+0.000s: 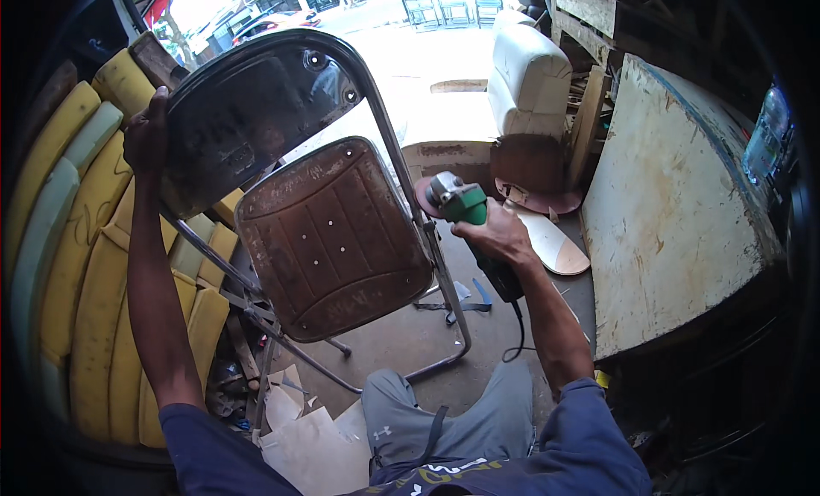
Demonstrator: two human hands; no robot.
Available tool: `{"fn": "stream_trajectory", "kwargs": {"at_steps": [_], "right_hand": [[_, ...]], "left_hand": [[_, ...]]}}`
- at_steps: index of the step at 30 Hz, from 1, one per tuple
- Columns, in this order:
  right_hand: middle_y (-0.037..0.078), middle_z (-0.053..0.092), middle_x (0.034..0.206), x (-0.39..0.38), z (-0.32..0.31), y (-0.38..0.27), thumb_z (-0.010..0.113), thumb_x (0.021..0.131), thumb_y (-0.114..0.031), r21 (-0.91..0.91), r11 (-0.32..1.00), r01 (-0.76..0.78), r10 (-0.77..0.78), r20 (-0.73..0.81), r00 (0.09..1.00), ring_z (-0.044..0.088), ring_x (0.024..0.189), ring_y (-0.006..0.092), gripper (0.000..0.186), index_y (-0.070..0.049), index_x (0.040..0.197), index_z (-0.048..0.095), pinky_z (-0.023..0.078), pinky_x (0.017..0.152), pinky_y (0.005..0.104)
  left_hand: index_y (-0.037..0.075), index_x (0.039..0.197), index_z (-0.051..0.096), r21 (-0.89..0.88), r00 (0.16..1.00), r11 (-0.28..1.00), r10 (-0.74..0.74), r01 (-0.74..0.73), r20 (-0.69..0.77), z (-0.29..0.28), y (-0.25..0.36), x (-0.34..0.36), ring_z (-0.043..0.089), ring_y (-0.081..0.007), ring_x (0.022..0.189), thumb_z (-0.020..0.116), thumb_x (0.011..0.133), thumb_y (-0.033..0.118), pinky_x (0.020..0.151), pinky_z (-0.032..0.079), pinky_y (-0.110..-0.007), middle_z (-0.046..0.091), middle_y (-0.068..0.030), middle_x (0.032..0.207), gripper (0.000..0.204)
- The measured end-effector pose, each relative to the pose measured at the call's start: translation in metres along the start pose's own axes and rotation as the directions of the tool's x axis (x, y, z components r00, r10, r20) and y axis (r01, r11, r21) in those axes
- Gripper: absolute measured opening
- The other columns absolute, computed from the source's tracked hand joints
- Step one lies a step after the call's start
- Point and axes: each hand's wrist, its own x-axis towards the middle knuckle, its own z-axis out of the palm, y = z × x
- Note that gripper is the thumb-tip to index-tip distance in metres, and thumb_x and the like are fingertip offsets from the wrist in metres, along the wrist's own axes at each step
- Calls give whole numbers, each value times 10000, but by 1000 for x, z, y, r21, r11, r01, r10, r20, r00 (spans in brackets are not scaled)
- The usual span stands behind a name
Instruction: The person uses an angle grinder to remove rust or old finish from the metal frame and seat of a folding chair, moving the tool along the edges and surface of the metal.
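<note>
A metal folding chair [333, 235] stands tilted before me, with a black backrest [256, 111] and a rusty brown seat panel pierced by small holes. My left hand [149, 137] is closed on the upper left edge of its backrest frame. In my right hand [500, 231] is a green angle grinder [465, 203], held by its body. The grinder's reddish-brown disc [424, 197] is at the chair's right frame tube, close to the seat hinge; whether it touches the tube I cannot tell. A black cord [520, 329] hangs from the grinder.
Yellow and green foam slabs [94, 282] are stacked at the left. A large worn board [675, 214] leans at the right, near a white padded seat [530, 77]. Cardboard pieces [316, 445] and scraps lie on the floor. Several folding chairs [453, 6] stand outside.
</note>
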Motion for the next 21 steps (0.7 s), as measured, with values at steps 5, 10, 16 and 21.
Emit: {"fn": "stream_trajectory", "kwargs": {"at_steps": [5, 10, 16, 21], "right_hand": [[278, 716, 1127, 8, -5, -7, 709, 703, -612, -43, 996, -81, 83, 54, 995, 714, 1063, 383, 901, 90, 1258, 605, 553, 948, 441], [293, 711, 1141, 18, -17, -20, 728, 716, -613, 60, 998, 0, 2, -31, 1000, 703, 1093, 395, 903, 82, 1278, 601, 541, 981, 439], [252, 730, 1081, 11, -51, -80, 717, 747, -598, 201, 974, 100, -82, -95, 992, 728, 1010, 356, 867, 78, 1277, 604, 568, 926, 429], [232, 735, 1015, 12, -73, -135, 710, 761, -592, 219, 939, 264, -219, -209, 953, 737, 916, 353, 851, 90, 1256, 595, 582, 851, 433]], "left_hand": [[93, 1055, 803, 3, 1000, 1000, 19, -19, -14, -1, 0, -4, 711, -380, 1072, 477, 912, 745, 975, 500, -448, 776, -172, 1026, 743], [90, 1048, 806, -38, 1000, 999, 14, -13, 5, -1, 3, -6, 720, -390, 1044, 484, 909, 744, 955, 511, -454, 776, -179, 1010, 742], [90, 1033, 809, 23, 1000, 1000, 15, -15, 13, -3, -3, -4, 726, -392, 1025, 477, 906, 747, 946, 517, -455, 770, -207, 1003, 747], [101, 1028, 810, -66, 998, 996, 62, -61, 22, -13, -4, -12, 729, -394, 1008, 468, 910, 746, 918, 527, -466, 768, -214, 979, 739]]}}
